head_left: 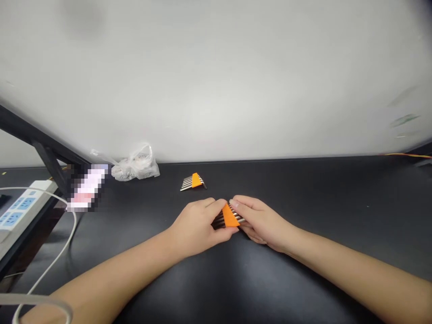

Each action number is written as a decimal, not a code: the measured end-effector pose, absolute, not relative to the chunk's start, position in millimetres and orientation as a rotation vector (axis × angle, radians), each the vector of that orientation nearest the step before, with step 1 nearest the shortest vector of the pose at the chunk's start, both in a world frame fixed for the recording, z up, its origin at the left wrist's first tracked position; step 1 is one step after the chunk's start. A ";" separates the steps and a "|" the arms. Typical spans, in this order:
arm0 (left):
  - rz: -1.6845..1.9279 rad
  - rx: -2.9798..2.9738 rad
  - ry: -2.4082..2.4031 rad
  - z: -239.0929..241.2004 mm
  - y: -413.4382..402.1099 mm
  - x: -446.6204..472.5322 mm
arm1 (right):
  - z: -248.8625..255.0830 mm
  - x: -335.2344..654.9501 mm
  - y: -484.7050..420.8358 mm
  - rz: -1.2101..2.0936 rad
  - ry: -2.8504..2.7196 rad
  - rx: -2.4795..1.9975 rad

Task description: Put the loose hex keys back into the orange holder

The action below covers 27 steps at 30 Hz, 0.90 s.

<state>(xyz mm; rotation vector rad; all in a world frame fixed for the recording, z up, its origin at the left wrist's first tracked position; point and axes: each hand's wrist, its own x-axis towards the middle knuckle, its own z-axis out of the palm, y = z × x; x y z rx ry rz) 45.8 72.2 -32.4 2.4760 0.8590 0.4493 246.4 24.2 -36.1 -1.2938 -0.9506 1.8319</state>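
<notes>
Between my hands is a hex key set with an orange holder (231,215) and several silver keys running through it. My left hand (199,225) is closed around its left side, thumb along the near edge and fingers over the top. From the right, my right hand (259,220) pinches the key ends, its thumb on top and the other fingers underneath. Part of the set is hidden by the fingers. A second hex key set (196,180), also in an orange holder, lies on the black table (324,193) just beyond my left hand.
A clear plastic bag (137,165) with white contents lies against the pale wall (216,81). At left are a blurred-out phone-like screen (88,186), a white power strip (23,204) and a looping white cable (72,225). Thin coloured wires (405,155) run at the far right.
</notes>
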 end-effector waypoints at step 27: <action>0.223 2.495 1.049 -37.0 74.7 39.8 | -68.3 314.2 64.5 0.020 -2.517 -1.800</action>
